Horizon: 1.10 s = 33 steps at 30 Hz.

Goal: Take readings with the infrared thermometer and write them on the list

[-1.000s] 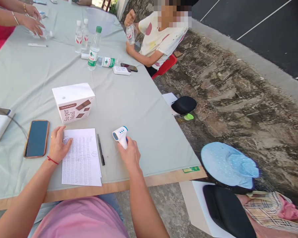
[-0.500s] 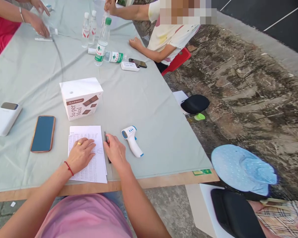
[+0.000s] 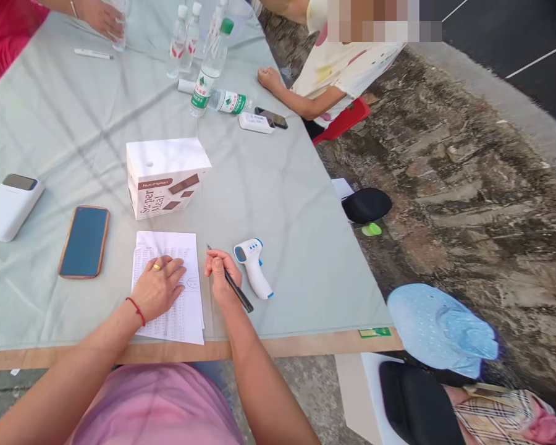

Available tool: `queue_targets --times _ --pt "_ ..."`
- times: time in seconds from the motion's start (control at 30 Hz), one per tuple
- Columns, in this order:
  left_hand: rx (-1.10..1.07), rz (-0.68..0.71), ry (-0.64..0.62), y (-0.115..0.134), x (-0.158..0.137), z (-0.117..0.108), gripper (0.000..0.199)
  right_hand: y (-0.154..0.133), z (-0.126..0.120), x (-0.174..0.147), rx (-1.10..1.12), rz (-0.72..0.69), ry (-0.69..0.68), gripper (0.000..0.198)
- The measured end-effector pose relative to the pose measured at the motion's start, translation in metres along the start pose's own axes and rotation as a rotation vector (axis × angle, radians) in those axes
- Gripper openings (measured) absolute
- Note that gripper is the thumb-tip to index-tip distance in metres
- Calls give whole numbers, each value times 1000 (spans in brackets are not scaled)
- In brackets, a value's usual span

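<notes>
My left hand [image 3: 161, 285] lies flat, fingers stretched out, on a small stack of paper sheets [image 3: 167, 241] filled with rows of writing. A circled note shows near the right edge of the top sheet. Just right of the paper, my right hand [image 3: 223, 272] is closed around a black pen [image 3: 238, 290], its tip pointing up and away from me. A white and blue infrared thermometer [image 3: 254, 269] lies on the cloth right of that hand. Beyond the paper stands a white and brown box [image 3: 167, 179] marked "Super Meal".
A phone [image 3: 84, 242] and a white power bank [image 3: 12, 207] lie to the left. Further back are several water bottles [image 3: 206, 80], a white device [image 3: 256, 122] and a dark phone [image 3: 272, 117]. Two people sit across the table [image 3: 296, 247]. A blue hat [image 3: 440, 327] is beyond its right edge.
My right hand has picked up the pen from beside the paper and turned it in its grip. My left hand stays on the sheets. The far-left person's hand now holds a clear bottle.
</notes>
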<state>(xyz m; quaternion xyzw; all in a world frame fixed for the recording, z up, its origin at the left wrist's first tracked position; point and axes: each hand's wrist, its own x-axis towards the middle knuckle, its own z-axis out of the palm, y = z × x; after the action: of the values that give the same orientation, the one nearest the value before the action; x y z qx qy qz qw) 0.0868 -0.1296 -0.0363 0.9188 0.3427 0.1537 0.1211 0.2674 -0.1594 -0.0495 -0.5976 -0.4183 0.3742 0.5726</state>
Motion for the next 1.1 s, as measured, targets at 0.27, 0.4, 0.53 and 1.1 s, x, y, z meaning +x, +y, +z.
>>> queue_targets --times 0.27,0.4,0.53,1.1 --pt "67 15 26 2 0 -1 28 6 17 14 -9 93 -29 21" --pt "54 12 15 3 0 -1 28 12 21 10 -98 72 58 15" --pt "44 5 16 3 0 -1 28 8 25 6 -223 -8 92 13" --pt "23 -8 2 4 2 -1 28 9 25 8 -441 -97 13 15"
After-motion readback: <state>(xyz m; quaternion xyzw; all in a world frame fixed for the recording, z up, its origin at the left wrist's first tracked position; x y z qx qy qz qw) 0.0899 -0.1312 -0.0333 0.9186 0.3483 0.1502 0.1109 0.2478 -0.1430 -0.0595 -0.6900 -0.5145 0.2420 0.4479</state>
